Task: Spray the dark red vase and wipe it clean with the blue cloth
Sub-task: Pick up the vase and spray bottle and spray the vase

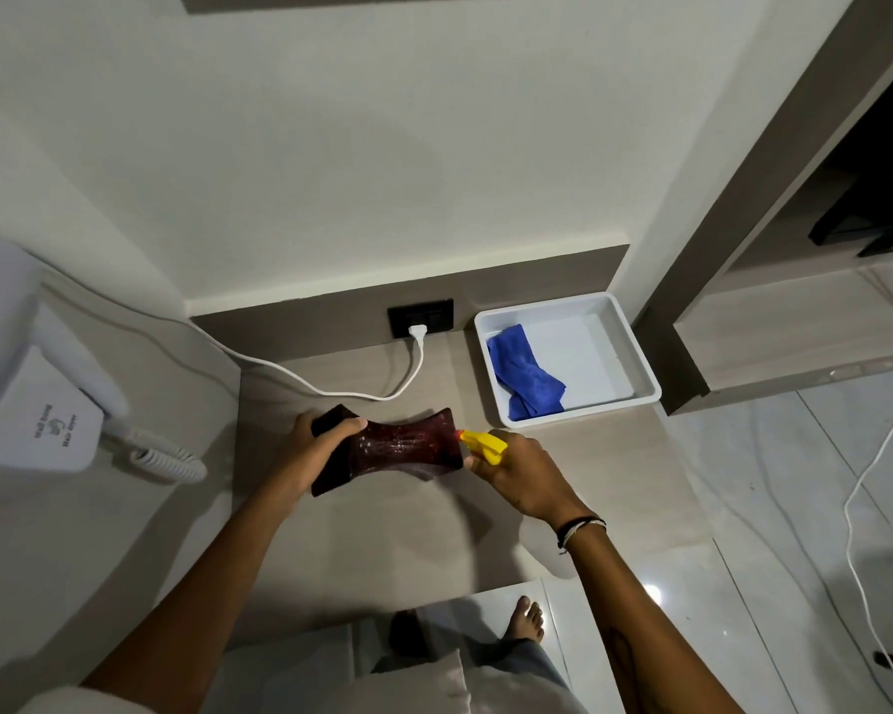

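Beige counter (382, 533) tucked into a white-walled corner, with a wall-hung hair dryer (47, 404) off to the left and a white tray (635, 353) at the back right. The dark red vase (398, 445) is held on its side above the counter, long axis running left to right. Left hand (315, 450) is wrapped around its left end, fingers curled over the top. Right hand (516, 481) is closed on the yellow spray nozzle (483, 444) (bottle itself is hidden behind the hand), and the tip sits right at the vase's right end, pointing along it. The blue cloth (524, 376) is crumpled in the tray, just beyond the right hand, so I'd guess that hand goes for it once the sprayer's put down.
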The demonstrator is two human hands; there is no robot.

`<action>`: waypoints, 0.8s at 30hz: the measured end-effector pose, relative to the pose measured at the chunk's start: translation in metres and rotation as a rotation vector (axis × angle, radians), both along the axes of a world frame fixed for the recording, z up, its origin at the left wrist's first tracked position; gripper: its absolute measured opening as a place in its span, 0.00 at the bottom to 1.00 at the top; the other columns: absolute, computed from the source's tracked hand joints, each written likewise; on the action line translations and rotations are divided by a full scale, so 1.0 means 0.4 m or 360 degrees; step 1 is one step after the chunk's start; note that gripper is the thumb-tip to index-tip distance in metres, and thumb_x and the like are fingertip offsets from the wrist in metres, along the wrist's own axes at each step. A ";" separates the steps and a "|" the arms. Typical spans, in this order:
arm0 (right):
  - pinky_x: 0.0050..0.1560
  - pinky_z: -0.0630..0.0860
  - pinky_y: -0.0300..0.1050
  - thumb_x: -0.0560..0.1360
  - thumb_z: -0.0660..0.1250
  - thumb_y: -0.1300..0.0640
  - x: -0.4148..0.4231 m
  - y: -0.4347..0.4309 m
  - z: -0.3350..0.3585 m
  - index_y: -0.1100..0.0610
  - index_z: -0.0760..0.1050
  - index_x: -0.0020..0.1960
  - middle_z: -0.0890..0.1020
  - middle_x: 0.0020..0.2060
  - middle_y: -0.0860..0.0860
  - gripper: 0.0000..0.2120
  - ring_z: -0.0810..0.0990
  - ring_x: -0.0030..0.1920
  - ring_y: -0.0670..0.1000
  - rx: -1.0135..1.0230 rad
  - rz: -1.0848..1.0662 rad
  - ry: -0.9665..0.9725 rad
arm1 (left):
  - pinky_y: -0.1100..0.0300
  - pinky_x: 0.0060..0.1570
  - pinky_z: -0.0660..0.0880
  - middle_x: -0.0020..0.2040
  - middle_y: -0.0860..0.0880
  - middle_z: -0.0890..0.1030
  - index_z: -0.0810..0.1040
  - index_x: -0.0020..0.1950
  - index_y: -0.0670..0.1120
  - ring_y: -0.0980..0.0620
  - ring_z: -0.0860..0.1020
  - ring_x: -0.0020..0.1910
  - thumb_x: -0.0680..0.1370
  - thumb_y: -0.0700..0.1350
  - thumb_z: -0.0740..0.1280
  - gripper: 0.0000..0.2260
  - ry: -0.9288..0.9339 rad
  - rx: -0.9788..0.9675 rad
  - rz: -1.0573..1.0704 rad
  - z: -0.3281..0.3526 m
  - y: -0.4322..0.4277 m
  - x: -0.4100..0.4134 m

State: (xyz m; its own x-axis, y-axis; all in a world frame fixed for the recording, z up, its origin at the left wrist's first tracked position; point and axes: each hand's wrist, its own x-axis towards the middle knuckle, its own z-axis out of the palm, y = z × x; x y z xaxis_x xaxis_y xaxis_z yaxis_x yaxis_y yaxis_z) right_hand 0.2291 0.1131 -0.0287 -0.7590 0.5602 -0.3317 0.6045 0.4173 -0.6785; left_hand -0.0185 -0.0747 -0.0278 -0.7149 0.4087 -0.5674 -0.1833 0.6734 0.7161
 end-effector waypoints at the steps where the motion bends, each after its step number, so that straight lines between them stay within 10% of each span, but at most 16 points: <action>1: 0.53 0.82 0.56 0.82 0.71 0.44 -0.001 -0.002 -0.001 0.57 0.83 0.58 0.87 0.51 0.55 0.16 0.85 0.50 0.57 -0.0014 0.0022 0.0015 | 0.43 0.58 0.83 0.60 0.47 0.85 0.78 0.63 0.57 0.45 0.84 0.56 0.61 0.69 0.77 0.34 -0.0034 0.0023 0.0014 0.002 0.003 0.003; 7: 0.53 0.81 0.55 0.83 0.70 0.44 -0.022 -0.024 0.009 0.56 0.83 0.64 0.87 0.51 0.53 0.18 0.85 0.51 0.57 -0.0074 0.0111 0.0108 | 0.45 0.75 0.71 0.75 0.53 0.72 0.64 0.81 0.62 0.49 0.73 0.73 0.60 0.63 0.86 0.54 0.0162 0.0070 -0.0415 -0.004 -0.034 0.016; 11: 0.59 0.81 0.52 0.85 0.68 0.46 -0.070 -0.050 0.048 0.46 0.78 0.76 0.87 0.61 0.51 0.20 0.85 0.58 0.56 -0.0068 0.0299 0.0235 | 0.66 0.63 0.72 0.68 0.56 0.74 0.71 0.71 0.65 0.61 0.75 0.66 0.55 0.44 0.91 0.50 0.0455 0.0172 -0.0541 -0.008 -0.045 0.033; 14: 0.63 0.81 0.56 0.84 0.67 0.45 -0.117 -0.061 0.064 0.43 0.77 0.76 0.86 0.66 0.53 0.20 0.84 0.63 0.59 0.0020 0.0359 0.0129 | 0.51 0.67 0.76 0.70 0.47 0.77 0.73 0.75 0.47 0.47 0.77 0.68 0.56 0.35 0.89 0.50 0.0538 0.0208 -0.0486 -0.012 -0.037 0.031; 24: 0.59 0.83 0.55 0.85 0.64 0.41 -0.049 -0.008 -0.005 0.51 0.79 0.71 0.85 0.62 0.56 0.20 0.85 0.60 0.61 0.0264 0.0155 -0.0418 | 0.55 0.51 0.80 0.58 0.49 0.83 0.79 0.61 0.49 0.48 0.83 0.56 0.53 0.44 0.90 0.39 0.0632 0.0129 -0.0576 -0.016 -0.049 0.011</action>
